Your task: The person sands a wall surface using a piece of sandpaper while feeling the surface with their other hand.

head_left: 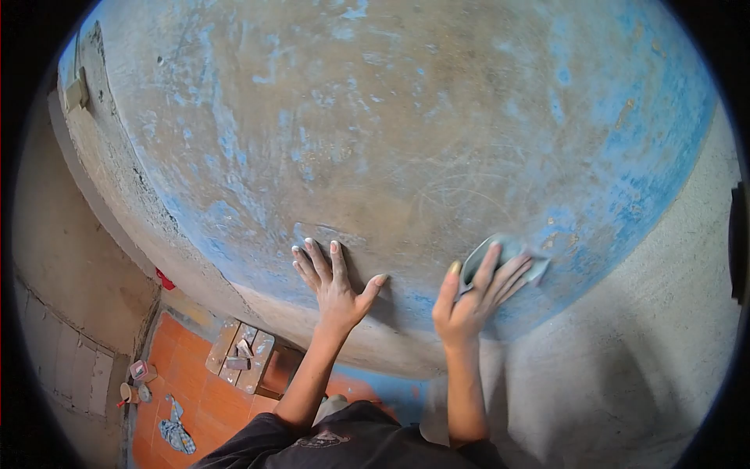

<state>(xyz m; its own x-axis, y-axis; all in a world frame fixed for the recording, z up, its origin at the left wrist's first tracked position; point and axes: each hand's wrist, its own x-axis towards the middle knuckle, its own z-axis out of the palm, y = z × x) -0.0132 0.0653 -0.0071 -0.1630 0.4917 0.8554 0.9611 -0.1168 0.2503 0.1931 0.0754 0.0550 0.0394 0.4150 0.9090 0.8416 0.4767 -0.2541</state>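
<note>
A wall [375,156] with worn blue paint and bare grey-brown plaster fills most of the head view. My left hand [334,289] lies flat against its lower part, fingers spread, with whitish dust on the fingertips. To its right, my right hand [473,301] presses a folded grey-green sheet of sandpaper [537,270] to the wall. The sheet pokes out above and beyond my fingers, and its outer edge is blurred. Pale curved scratch marks show on the plaster above this hand.
Below on the left stands a small wooden stool [226,352] with small blocks on top. A checkered cloth [176,430] and a pink-lidded container [142,371] are on the orange tiled floor [183,352]. An electrical box [77,92] sits at upper left. A grey wall [625,328] adjoins at right.
</note>
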